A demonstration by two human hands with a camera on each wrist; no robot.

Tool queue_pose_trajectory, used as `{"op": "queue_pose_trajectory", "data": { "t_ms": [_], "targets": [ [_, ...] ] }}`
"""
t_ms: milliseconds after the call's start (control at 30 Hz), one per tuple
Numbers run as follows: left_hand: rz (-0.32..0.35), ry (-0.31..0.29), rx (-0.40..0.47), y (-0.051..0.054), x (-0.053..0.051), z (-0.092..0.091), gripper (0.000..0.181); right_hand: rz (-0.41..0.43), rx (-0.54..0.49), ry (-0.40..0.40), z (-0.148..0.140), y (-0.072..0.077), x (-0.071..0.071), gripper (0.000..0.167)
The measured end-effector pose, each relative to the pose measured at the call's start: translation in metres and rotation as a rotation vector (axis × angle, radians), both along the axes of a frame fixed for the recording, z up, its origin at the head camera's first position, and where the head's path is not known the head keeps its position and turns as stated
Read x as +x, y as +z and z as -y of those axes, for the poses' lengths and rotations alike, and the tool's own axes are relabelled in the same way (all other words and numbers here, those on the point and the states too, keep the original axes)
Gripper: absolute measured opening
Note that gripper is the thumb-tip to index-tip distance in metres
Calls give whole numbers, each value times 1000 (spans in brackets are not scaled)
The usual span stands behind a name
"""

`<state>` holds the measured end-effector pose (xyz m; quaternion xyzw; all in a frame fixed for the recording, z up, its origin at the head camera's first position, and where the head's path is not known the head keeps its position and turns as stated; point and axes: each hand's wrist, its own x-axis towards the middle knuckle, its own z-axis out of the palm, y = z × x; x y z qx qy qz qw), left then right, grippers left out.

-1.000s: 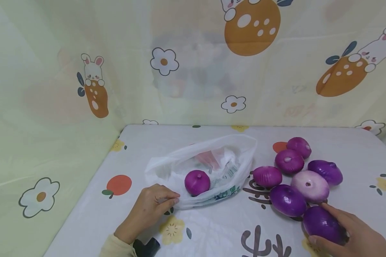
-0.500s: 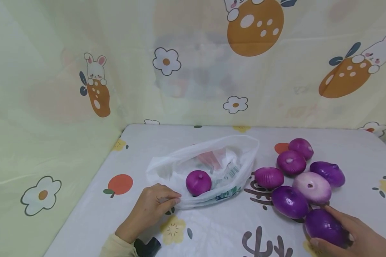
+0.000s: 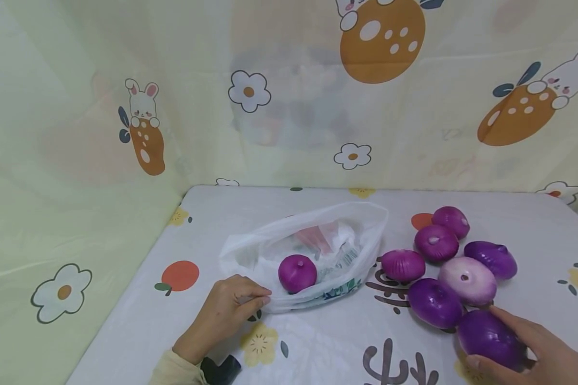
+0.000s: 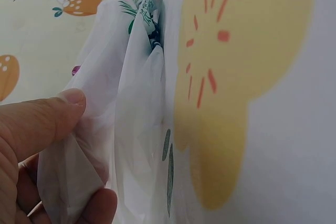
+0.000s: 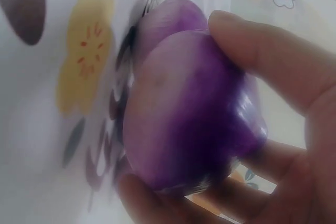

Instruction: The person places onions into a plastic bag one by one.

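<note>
A white plastic bag (image 3: 289, 306) with a green print lies with its mouth open at the table's middle. One red onion (image 3: 297, 274) sits inside it. My left hand (image 3: 225, 311) pinches the bag's near rim between thumb and fingers; in the left wrist view, the thin plastic (image 4: 89, 129) passes between them. At the front right, my right hand (image 3: 541, 353) grips a dark purple onion (image 3: 490, 338), thumb on one side and fingers round the other. In the right wrist view, that onion (image 5: 189, 108) fills the grasp, with another onion (image 5: 168, 27) behind it.
Several more onions cluster to the right of the bag, among them a pale one (image 3: 467, 280), a dark one (image 3: 435, 303) and a small one (image 3: 403, 266). A patterned cloth (image 3: 337, 342) covers the table. Printed curtains (image 3: 294, 123) stand behind and at left.
In the last half second, the onion in my right hand has shifted very slightly. My left hand stays in place on the bag's rim.
</note>
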<state>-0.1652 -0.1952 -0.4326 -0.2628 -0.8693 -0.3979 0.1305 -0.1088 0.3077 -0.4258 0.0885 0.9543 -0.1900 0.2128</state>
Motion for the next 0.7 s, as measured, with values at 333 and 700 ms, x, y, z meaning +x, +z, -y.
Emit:
{"op": "queue_pose_trajectory", "data": {
  "t_ms": [333,700],
  "targets": [
    [5,-4,1,2,1,0,15,-204,17,32,10,10,8,130],
    [11,-13,10,1,1,0,14,-351,20,54,23,17,9,127]
  ]
}}
